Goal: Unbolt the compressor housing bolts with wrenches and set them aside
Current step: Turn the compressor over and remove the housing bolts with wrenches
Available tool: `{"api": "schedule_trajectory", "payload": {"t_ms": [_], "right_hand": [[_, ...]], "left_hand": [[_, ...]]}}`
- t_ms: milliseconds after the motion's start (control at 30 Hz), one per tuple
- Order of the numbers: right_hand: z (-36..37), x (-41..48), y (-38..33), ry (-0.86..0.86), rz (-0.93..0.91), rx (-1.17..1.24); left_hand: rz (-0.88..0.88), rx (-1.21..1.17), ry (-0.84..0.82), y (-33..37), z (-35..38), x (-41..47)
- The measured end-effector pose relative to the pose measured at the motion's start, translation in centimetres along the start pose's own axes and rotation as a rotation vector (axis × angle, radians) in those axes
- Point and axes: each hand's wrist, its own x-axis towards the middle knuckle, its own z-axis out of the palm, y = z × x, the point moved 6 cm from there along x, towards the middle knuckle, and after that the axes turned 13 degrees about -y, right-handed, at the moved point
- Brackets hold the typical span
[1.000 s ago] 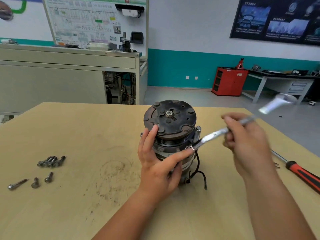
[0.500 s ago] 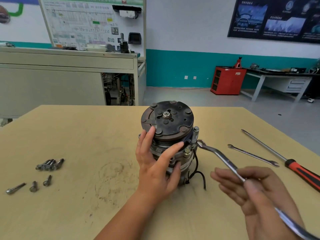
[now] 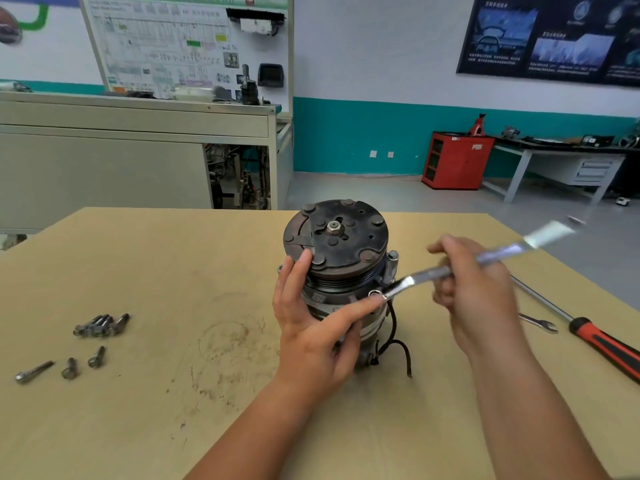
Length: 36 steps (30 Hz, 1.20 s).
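Note:
The compressor (image 3: 341,268) stands upright in the middle of the wooden table (image 3: 173,271), its dark clutch plate facing up. My left hand (image 3: 311,327) grips its housing from the front left, thumb up against the plate rim and forefinger stretched along the housing to the wrench's ring end. That ring end sits on a housing bolt (image 3: 374,293) on the right front. My right hand (image 3: 474,292) holds the shaft of the silver wrench (image 3: 450,270), which slants up to the right and is blurred by motion. Several removed bolts (image 3: 100,325) lie at the left.
A red-handled screwdriver (image 3: 602,344) and a second thin wrench (image 3: 538,322) lie on the table to the right of my right hand. A black wire (image 3: 398,348) trails from the compressor's base. Three more loose bolts (image 3: 69,367) lie near the left edge.
The wrench handle has swung from low at the front right back up and to the right, its ring end staying at the housing bolt. My left hand keeps its grip on the compressor.

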Motion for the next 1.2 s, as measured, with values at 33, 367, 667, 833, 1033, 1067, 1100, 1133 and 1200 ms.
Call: {"api": "schedule_trajectory", "payload": {"t_ms": [33,367,667,833,1033,1067,1100,1133,1200], "right_hand": [[0.2,1.6,1.0,-0.049,0.049,0.076],[-0.7,-3.4,-0.2,-0.067,-0.092,0.426],[3.5,-7.8,-0.9,-0.076,-0.058,0.006],[3.4,-7.1,-2.7,-0.196,-0.027,-0.159],[1.6,-4.6,-3.6,-0.221,-0.016,-0.125],[0.9,-3.3,-3.2,-0.17,0.024,-0.09],[0.2,-1.9,-2.5,-0.114,0.067,-0.075],[-0.3,-0.3,-1.6,-0.072,0.106,-0.058],[-0.3,1.9,0.1,-0.119,0.133,0.038]], "left_hand": [[0.003,0.01,-0.003,0.0,-0.1,0.0],[-0.031,-0.006,0.014,-0.4,0.0,-0.1],[-0.024,0.033,-0.008,-0.1,-0.1,0.0],[-0.018,0.041,0.0,-0.1,0.0,0.0],[-0.019,0.015,0.021,-0.1,0.1,-0.1],[-0.017,0.004,0.025,-0.1,0.1,-0.1],[-0.015,0.0,0.027,-0.1,0.1,-0.1],[-0.012,0.0,0.026,-0.1,0.1,-0.1],[-0.005,0.005,0.021,0.0,0.1,-0.1]]}}
